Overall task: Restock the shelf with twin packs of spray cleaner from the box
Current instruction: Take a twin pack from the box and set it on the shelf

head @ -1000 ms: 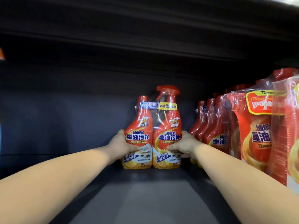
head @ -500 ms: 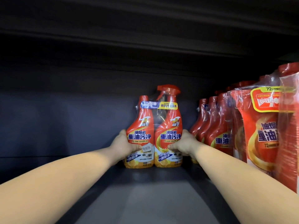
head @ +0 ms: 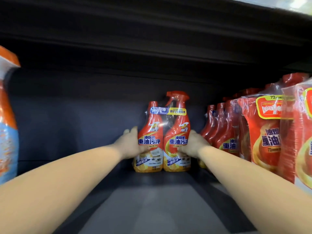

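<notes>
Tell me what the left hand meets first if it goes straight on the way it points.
The left hand, gripping the left side of the twin pack, points deeper into the shelf. Alongside the pack, the dark back panel probably comes first; how far off is unclear.

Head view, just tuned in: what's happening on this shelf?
A person grips a twin pack of spray cleaner, left hand on one side, right hand on the other. It stands upright deep on the dark shelf, near the back wall. A row of matching packs lines the right side.
</notes>
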### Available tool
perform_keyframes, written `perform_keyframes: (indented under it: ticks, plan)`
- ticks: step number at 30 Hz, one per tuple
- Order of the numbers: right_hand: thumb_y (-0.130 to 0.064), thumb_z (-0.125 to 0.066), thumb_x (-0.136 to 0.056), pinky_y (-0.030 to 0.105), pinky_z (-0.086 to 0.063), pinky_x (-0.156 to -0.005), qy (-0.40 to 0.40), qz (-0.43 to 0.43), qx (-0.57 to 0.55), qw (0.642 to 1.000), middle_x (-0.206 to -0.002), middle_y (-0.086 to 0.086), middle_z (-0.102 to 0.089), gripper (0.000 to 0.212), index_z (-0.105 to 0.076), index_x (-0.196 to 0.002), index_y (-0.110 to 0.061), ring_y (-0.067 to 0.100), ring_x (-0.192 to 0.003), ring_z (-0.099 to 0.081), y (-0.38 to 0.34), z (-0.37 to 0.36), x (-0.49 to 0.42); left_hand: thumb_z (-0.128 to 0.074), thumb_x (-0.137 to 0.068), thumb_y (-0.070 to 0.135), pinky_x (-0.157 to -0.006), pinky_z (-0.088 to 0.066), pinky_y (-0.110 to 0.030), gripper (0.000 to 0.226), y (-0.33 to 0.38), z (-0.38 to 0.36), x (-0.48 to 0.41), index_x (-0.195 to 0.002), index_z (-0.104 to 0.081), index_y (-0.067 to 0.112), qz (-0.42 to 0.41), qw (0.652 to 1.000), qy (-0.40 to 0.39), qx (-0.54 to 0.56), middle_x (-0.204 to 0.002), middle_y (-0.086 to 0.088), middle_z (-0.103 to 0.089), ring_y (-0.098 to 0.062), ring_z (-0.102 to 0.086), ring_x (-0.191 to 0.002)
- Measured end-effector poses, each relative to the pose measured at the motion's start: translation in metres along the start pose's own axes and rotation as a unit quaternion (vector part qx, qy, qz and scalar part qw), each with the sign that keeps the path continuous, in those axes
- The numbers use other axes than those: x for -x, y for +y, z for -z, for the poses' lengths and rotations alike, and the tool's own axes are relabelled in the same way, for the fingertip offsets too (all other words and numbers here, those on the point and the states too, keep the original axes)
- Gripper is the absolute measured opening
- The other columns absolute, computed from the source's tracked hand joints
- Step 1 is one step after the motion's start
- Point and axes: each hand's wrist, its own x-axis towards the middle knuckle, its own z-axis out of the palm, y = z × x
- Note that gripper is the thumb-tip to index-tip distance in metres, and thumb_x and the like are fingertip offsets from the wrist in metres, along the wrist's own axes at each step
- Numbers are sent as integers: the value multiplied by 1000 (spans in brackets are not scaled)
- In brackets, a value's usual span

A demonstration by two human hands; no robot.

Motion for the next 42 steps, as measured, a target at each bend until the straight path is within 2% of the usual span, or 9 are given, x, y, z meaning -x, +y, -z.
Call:
perform_keyframes:
  ticks: [4,6,14,19,23,28,33,39,42]
  plan:
    - [-40,-61,-88,45,-40,-106,35,97,173,979,-149,8,-29,73,-23,-146,-16,31,-134,-37,-18,14,28,-59,-81,59,-107,-37,-42,83,12,18,29,-146,-23,21,-88,978,4,-191,-142,-6,-35,-27,-37,-131]
    - [-41,-57,-90,47,-35,-108,30,131,237,962,-152,8,-26,75,-18,-149,-17,30,-139,-28,-29,20,44,-54,-83,62,-108,-34,-42,83,18,23,44,-147,-22,20,-101,965,-9,-242,-146,-5,-32,-27,-33,-134]
    - [-48,-51,-91,50,-32,-107,16,150,295,944,-149,11,-33,65,-29,-144,-18,33,-135,-35,-51,34,119,-52,-85,58,-102,-36,-43,68,33,45,104,-137,-38,17,-150,948,5,-282,-136,-8,-43,-28,-41,-126]
    - [-47,-51,-91,50,-31,-106,1,157,292,943,-144,9,-39,62,-32,-142,-19,32,-131,-40,-61,44,161,-48,-85,63,-100,-37,-42,73,39,62,147,-141,-33,19,-150,939,11,-311,-138,-7,-42,-28,-42,-127]
    - [-48,-52,-90,49,-34,-104,11,175,289,941,-139,8,-43,58,-36,-137,-18,31,-127,-44,-71,59,192,-47,-84,65,-99,-37,-43,70,43,81,185,-137,-36,20,-133,940,14,-314,-136,-7,-44,-28,-42,-125]
    - [-51,-50,-90,49,-35,-104,14,212,271,939,-141,6,-42,61,-34,-141,-20,30,-128,-44,-71,76,236,-45,-86,63,-99,-36,-43,69,48,102,244,-136,-35,17,-89,938,25,-334,-135,-7,-43,-29,-41,-126]
    - [-51,-51,-90,48,-33,-105,-23,250,253,934,-144,5,-40,63,-33,-142,-19,29,-131,-41,-59,92,293,-45,-87,62,-98,-37,-43,68,56,114,321,-136,-36,16,-23,938,7,-345,-134,-7,-43,-29,-41,-125]
    - [-52,-50,-89,47,-36,-105,-66,313,210,924,-144,6,-41,63,-34,-140,-19,29,-131,-42,-54,94,371,-47,-86,63,-105,-35,-47,76,61,130,422,-142,-31,15,58,923,-53,-377,-143,-10,-38,-31,-36,-132]
    - [-52,-50,-90,47,-34,-105,-90,339,193,916,-146,7,-39,65,-32,-143,-19,29,-133,-40,-68,94,407,-47,-86,63,-103,-37,-45,76,60,151,471,-142,-31,14,84,912,-63,-396,-142,-12,-39,-32,-38,-131]
